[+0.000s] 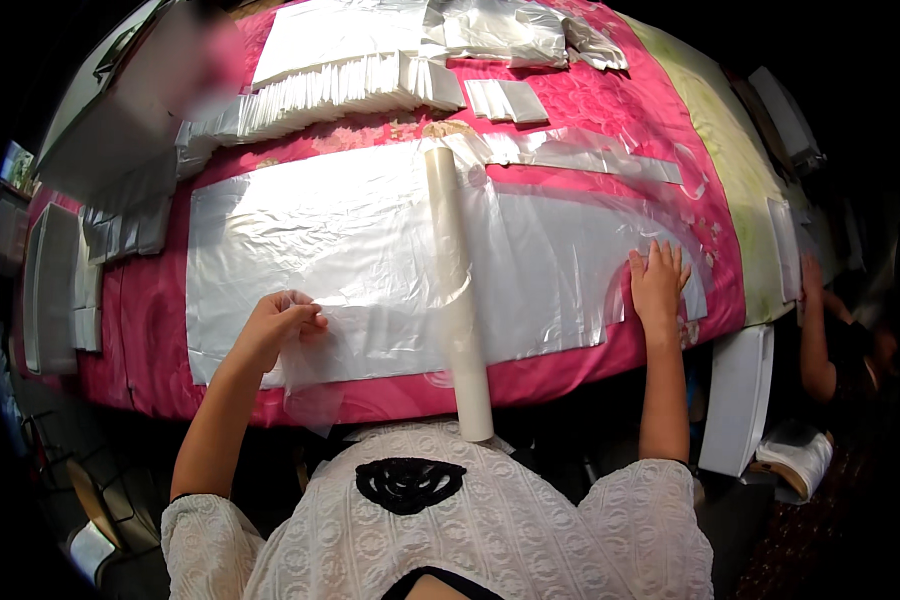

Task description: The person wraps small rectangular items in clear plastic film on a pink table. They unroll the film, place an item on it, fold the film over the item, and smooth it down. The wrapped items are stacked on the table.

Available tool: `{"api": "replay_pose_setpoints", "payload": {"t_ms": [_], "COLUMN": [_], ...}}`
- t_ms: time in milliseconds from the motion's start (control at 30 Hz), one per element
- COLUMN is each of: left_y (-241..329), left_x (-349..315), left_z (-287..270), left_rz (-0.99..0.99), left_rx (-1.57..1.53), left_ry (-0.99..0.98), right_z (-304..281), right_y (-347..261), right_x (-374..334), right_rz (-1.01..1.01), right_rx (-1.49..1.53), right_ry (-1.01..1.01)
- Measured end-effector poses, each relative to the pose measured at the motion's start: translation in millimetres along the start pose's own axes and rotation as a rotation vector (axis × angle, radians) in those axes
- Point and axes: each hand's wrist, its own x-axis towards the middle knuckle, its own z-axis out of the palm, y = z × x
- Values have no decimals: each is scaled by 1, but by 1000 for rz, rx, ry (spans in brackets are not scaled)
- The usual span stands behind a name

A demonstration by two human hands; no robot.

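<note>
Wide sheets of shiny white plastic [260,240] lie across the pink flowered cloth before me. A long roll of clear plastic film [451,240] rests over them near the middle, its near end sticking out past the table edge toward my body. My left hand [285,325] is closed in a pinch on a thin clear film [313,385], part of which hangs at the near edge. At the right end of the sheets, my right hand [658,285] lies flat with its fingers spread, palm down on the film-covered plastic.
A long row of folded white packets [330,95] stands at the back, beside a smaller group of packets [507,101]. More white sheets [340,35] lie beyond. A white box [738,400] stands at the right edge. Another person's arm [817,340] shows at far right.
</note>
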Motion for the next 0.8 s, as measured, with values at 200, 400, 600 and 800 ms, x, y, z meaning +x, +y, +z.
{"api": "replay_pose_setpoints", "payload": {"t_ms": [200,400,600,800], "left_y": [7,20,24,40], "left_x": [-10,-4,-7,-6], "left_z": [-71,-98,-115,6], "left_rz": [-95,-148,-98,931], "left_rx": [160,410,773,1302], "left_ry": [109,39,221,527], "right_z": [-94,-103,-102,-103], "right_y": [-84,-143,-128,-116], "right_x": [-85,-150,-138,-131], "right_rz": [-155,-303,-195,-187], "right_rx": [733,689,733,676], "right_ry": [-169,-762,-797,-824]}}
